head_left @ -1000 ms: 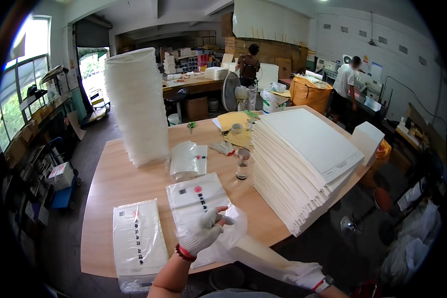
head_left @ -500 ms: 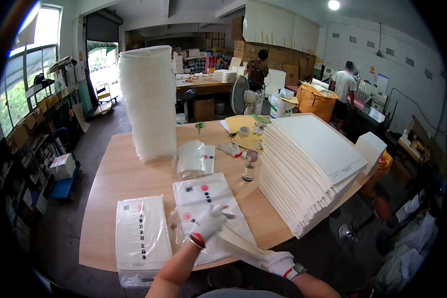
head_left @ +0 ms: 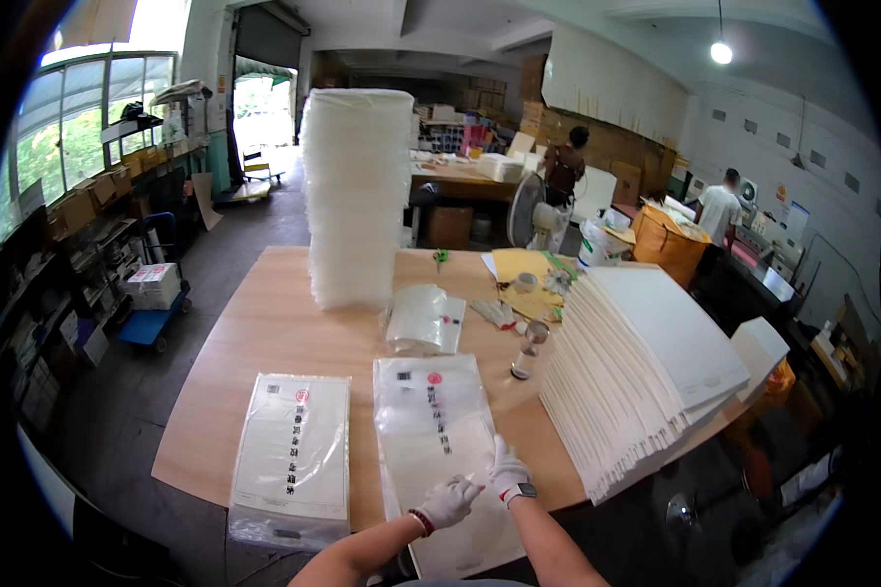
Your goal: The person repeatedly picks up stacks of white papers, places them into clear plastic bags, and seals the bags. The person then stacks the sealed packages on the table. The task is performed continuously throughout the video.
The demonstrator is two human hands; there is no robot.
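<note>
A clear plastic bag with black and red print (head_left: 411, 389) lies on the table in front of me. A sheaf of white paper (head_left: 452, 553) lies along its lower part, its far end seemingly inside the bag. My left hand (head_left: 448, 501), in a white glove, is closed over the sheaf, its fingertips pinched, apparently on the bag's film. At the sheaf's right edge my gloved right hand (head_left: 507, 472) is closed, thumb up; the fingers beneath are partly hidden. To the left rests a filled printed bag (head_left: 294, 450), its lower end overhanging the table's near edge.
A tall stack of white paper (head_left: 646, 342) stands on the right. Beyond the bag are smaller plastic bags (head_left: 426, 318), a glass jar (head_left: 529, 352), a loose glove (head_left: 494, 313) and a tall translucent roll (head_left: 357, 196). Two people work farther back, near a fan (head_left: 527, 210).
The sheaf has moved from over the table's near edge onto the bag and lies flatter. My right hand has moved up and left, my left hand nearer me. The view has shifted.
</note>
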